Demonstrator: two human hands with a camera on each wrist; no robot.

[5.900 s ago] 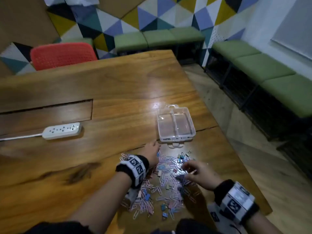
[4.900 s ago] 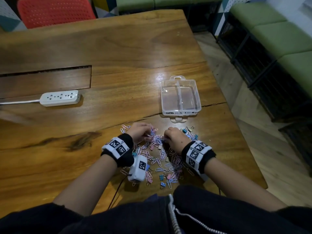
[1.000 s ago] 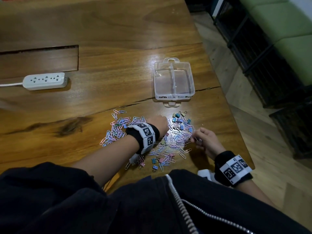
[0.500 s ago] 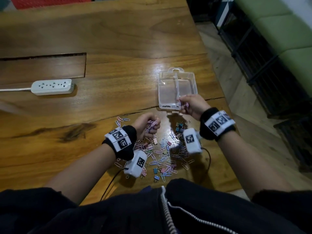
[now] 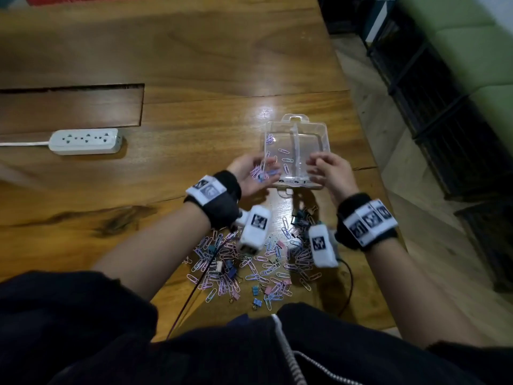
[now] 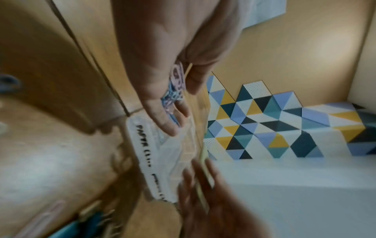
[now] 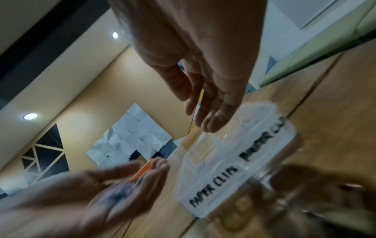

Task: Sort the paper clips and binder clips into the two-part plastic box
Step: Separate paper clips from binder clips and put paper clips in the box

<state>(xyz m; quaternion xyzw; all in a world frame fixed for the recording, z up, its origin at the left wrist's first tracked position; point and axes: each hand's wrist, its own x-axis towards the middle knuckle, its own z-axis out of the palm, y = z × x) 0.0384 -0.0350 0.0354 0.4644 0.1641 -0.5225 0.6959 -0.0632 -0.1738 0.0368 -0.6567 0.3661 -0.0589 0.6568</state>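
The clear two-part box (image 5: 319, 134) stands on the wooden table, labelled PAPER CLIPS (image 7: 213, 178) on its near left wall. Several paper clips (image 5: 286, 159) lie in its left compartment. My left hand (image 5: 247, 176) hovers palm up at the box's near left corner, fingers straight, carrying a small heap of pink and blue clips (image 6: 175, 90). My right hand (image 5: 327, 170) hangs over the near edge of the right compartment with its fingers (image 7: 213, 112) spread and nothing in them. The mixed pile of paper clips (image 5: 249, 265) and binder clips (image 5: 302, 215) lies under my wrists.
A white power strip (image 5: 86, 141) lies at the left, beside a recessed panel (image 5: 69, 109) in the table. The table's right edge (image 5: 361, 151) runs close past the box. Green benches (image 5: 458, 45) stand beyond the floor gap. Camera cables (image 5: 349, 287) trail across the near table.
My left hand rose from the pile to the box and uncurled with clips on its palm. My right hand opened over the box, and clips now lie in the left compartment.
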